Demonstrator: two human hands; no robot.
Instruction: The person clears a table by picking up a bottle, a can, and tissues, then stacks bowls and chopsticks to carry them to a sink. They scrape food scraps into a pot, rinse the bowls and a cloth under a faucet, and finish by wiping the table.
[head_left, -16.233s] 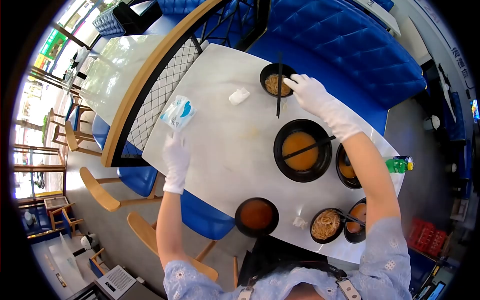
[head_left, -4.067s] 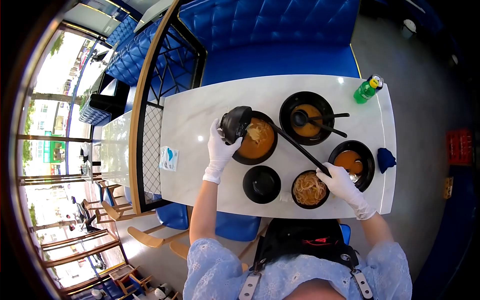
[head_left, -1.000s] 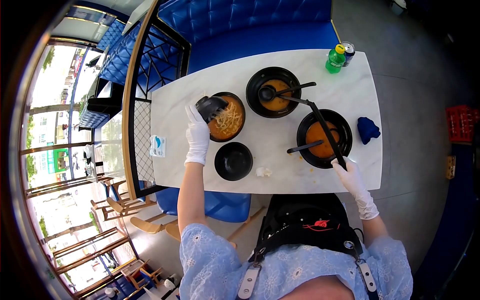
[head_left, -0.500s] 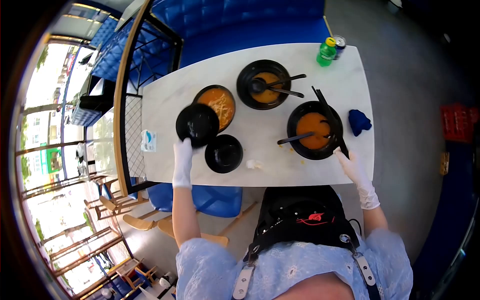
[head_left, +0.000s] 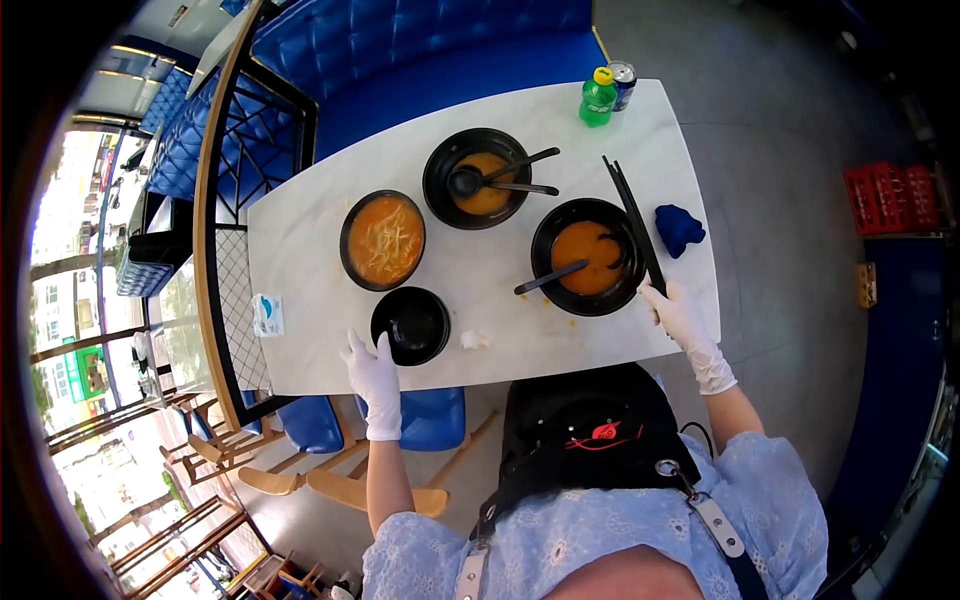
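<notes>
My left hand (head_left: 374, 385), in a white glove, has its fingers spread at the left rim of a small black bowl (head_left: 415, 328); the thumb overlaps that rim. My gloved right hand (head_left: 682, 322) grips black chopsticks (head_left: 637, 225) by their near end, tips pointing away from me. Left of them is a large black bowl (head_left: 590, 257) of orange broth with a spoon (head_left: 552, 277) and a ladle-like dark shape in it. Farther back, another bowl (head_left: 435, 185) holds broth, a ladle and a spoon. A bowl of orange soup with pale noodles (head_left: 384, 240) stands at the left.
A dark blue cloth (head_left: 679, 231) lies by the right table edge. The green bottle (head_left: 598, 98) and a can (head_left: 622, 85) stand at the back. Crumpled tissue (head_left: 475, 340) and a tissue packet (head_left: 268, 315) are on the tabletop. Blue chairs (head_left: 430, 418) are at the front edge.
The black bowl my left hand held over the noodle soup now sits at the other small bowl, seemingly stacked, and my fingers have opened. My right hand has lifted the chopsticks clear of the broth bowl.
</notes>
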